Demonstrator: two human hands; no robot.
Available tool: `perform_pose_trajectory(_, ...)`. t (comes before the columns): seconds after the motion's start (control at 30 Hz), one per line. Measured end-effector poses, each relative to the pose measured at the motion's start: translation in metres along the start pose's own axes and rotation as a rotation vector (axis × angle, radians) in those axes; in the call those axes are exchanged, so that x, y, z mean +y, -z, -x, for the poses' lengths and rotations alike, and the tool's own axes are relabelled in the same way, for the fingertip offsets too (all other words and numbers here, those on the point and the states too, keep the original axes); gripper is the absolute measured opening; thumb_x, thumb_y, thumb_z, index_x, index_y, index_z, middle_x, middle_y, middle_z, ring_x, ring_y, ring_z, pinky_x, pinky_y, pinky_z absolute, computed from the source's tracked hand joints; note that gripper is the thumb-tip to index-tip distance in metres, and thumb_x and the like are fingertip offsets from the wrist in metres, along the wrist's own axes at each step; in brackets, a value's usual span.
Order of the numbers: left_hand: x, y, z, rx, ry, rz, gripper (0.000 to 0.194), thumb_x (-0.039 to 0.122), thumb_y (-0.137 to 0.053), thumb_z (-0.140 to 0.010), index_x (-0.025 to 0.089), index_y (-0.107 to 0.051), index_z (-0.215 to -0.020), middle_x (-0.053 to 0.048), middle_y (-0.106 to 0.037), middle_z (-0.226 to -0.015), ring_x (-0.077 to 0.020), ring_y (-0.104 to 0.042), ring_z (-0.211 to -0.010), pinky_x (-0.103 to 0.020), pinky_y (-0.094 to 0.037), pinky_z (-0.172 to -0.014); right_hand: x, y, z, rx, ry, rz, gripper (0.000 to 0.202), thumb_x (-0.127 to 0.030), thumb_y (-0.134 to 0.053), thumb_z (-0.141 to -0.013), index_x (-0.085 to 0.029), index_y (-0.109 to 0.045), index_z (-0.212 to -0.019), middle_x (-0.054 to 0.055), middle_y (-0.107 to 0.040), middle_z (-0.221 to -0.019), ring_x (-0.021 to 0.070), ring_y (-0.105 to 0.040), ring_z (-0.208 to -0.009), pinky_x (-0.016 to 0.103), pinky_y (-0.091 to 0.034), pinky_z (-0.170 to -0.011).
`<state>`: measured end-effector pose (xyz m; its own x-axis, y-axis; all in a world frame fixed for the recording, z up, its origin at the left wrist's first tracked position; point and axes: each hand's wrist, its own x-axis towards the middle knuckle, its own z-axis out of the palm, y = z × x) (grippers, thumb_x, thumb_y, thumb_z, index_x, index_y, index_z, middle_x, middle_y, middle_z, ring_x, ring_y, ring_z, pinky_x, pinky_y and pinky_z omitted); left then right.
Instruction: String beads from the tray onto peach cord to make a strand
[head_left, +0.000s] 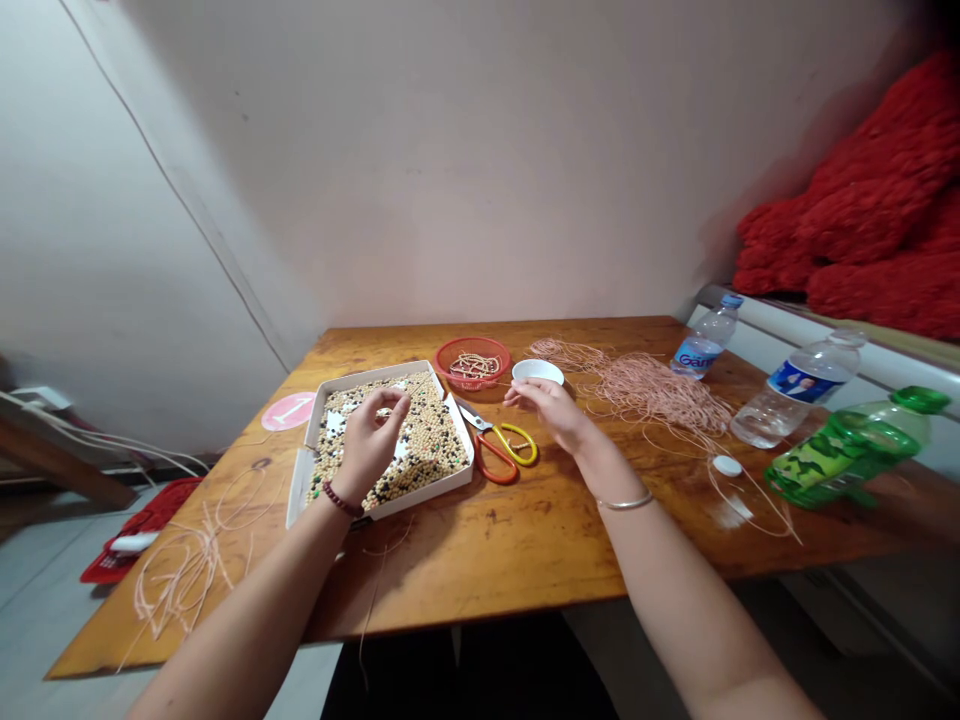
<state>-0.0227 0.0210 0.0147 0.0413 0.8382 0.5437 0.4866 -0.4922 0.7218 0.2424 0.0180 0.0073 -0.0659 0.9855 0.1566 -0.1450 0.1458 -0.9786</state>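
Well, from your head camera, your left hand (pixel 367 445) hangs over the white tray (pixel 431 488) full of small beads (pixel 442 450), mostly pale yellow with dark ones mixed in; its thumb and forefinger curl into a ring, and you cannot tell whether anything is pinched there. To the right of the tray, past the scissors (pixel 480 421), your right hand (pixel 551 408) has its fingers drawn loosely together, and any hold on something is too small to make out. It partly covers a white bowl (pixel 538 372) whose contents you can't see clearly. Just beyond the tray's far right corner, a red basket (pixel 480 384) holds beaded strands (pixel 476 365). Well to the tray's right, two clear bottles hold clear liquid, while the green bottle's (pixel 859 452) fill is hard to judge. Your left wrist hides part of the tray's near side, and both forearms are cut off below.
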Motion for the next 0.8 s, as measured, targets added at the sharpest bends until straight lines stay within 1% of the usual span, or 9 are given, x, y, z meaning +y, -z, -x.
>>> perform_pose_trajectory(0.1,-0.001,0.0,0.001,-0.011,-0.009,0.002,0.027,0.043,-0.055,-0.085,0.017,-0.061,-0.087,-0.005,-0.064,-0.086,-0.0163,-0.06,-0.08,-0.025,-0.047,-0.066,-0.006,0.0,0.002,0.013,0.016,-0.079,0.028,-0.047,-0.067,-0.068,-0.019,-0.062,-0.069,-0.004,-0.051,-0.058,0.008,-0.047,-0.051,0.024,-0.042,-0.059)
perform_pose_trajectory(0.17,-0.001,-0.001,0.001,-0.023,-0.009,0.003,0.026,0.043,-0.055,-0.085,0.017,-0.061,-0.087,-0.005,-0.064,-0.086,-0.0163,-0.06,-0.081,-0.025,-0.047,-0.066,-0.009,0.0,0.004,0.037,0.035,-0.056,0.027,-0.047,-0.066,-0.07,-0.02,-0.062,-0.071,-0.008,-0.037,-0.05,0.0057,-0.032,-0.042,0.022,-0.034,-0.047)
perform_pose_trajectory(0.23,0.0,-0.001,0.002,-0.039,-0.006,0.006,0.025,0.042,-0.055,-0.085,0.018,-0.061,-0.086,-0.005,-0.064,-0.086,-0.0163,-0.059,-0.081,-0.024,-0.047,-0.066,-0.01,0.001,0.004,0.072,0.076,0.019,0.026,-0.047,-0.064,-0.072,-0.021,-0.063,-0.071,-0.009,-0.029,-0.047,0.0061,-0.026,-0.04,0.022,-0.028,-0.044)
perform_pose_trajectory(0.27,0.001,-0.001,0.002,-0.051,-0.004,0.009,0.025,0.042,-0.055,-0.085,0.018,-0.06,-0.086,-0.005,-0.063,-0.086,-0.0163,-0.059,-0.081,-0.024,-0.047,-0.066,-0.011,0.002,0.004,0.091,0.11,0.066,0.026,-0.046,-0.063,-0.072,-0.021,-0.064,-0.07,-0.008,-0.03,-0.046,0.007,-0.028,-0.042,0.023,-0.028,-0.044)
perform_pose_trajectory(0.33,0.002,-0.002,0.003,-0.075,-0.001,0.018,0.025,0.042,-0.055,-0.085,0.018,-0.06,-0.086,-0.004,-0.063,-0.086,-0.0161,-0.059,-0.08,-0.024,-0.048,-0.065,-0.013,0.005,0.003,0.125,0.203,0.156,0.025,-0.044,-0.063,-0.074,-0.02,-0.066,-0.068,-0.005,-0.041,-0.049,0.0095,-0.04,-0.049,0.024,-0.033,-0.05)
perform_pose_trajectory(0.4,0.003,-0.003,0.003,-0.1,-0.004,0.026,0.024,0.042,-0.055,-0.085,0.018,-0.06,-0.085,-0.004,-0.062,-0.085,-0.0157,-0.059,-0.078,-0.023,-0.048,-0.064,-0.016,0.007,0.004,0.136,0.295,0.222,0.024,-0.041,-0.063,-0.075,-0.02,-0.066,-0.066,0.0,-0.055,-0.06,0.0122,-0.05,-0.06,0.025,-0.039,-0.058)
perform_pose_trajectory(0.47,0.003,-0.004,0.004,-0.118,-0.01,0.027,0.024,0.042,-0.054,-0.085,0.018,-0.06,-0.085,-0.004,-0.062,-0.084,-0.0156,-0.058,-0.078,-0.023,-0.048,-0.064,-0.02,0.01,0.006,0.152,0.358,0.256,0.023,-0.04,-0.062,-0.076,-0.02,-0.067,-0.065,0.002,-0.062,-0.07,0.0138,-0.055,-0.068,0.026,-0.041,-0.063)
perform_pose_trajectory(0.63,0.003,-0.007,0.007,-0.138,-0.03,0.013,0.026,0.043,-0.053,-0.086,0.018,-0.06,-0.087,-0.005,-0.063,-0.088,-0.017,-0.059,-0.082,-0.026,-0.05,-0.069,-0.03,0.012,0.015,0.273,0.375,0.254,0.028,-0.045,-0.059,-0.078,-0.02,-0.068,-0.071,0.002,-0.059,-0.062,0.0148,-0.055,-0.063,0.025,-0.039,-0.055)
perform_pose_trajectory(0.8,0.005,-0.009,0.011,-0.169,-0.057,0.005,0.026,0.043,-0.052,-0.086,0.019,-0.06,-0.088,-0.005,-0.063,-0.088,-0.0171,-0.059,-0.082,-0.027,-0.05,-0.07,-0.038,0.01,0.024,0.411,0.541,0.346,0.029,-0.044,-0.06,-0.079,-0.02,-0.064,-0.064,0.003,-0.058,-0.062,0.0153,-0.052,-0.062,0.028,-0.04,-0.057)
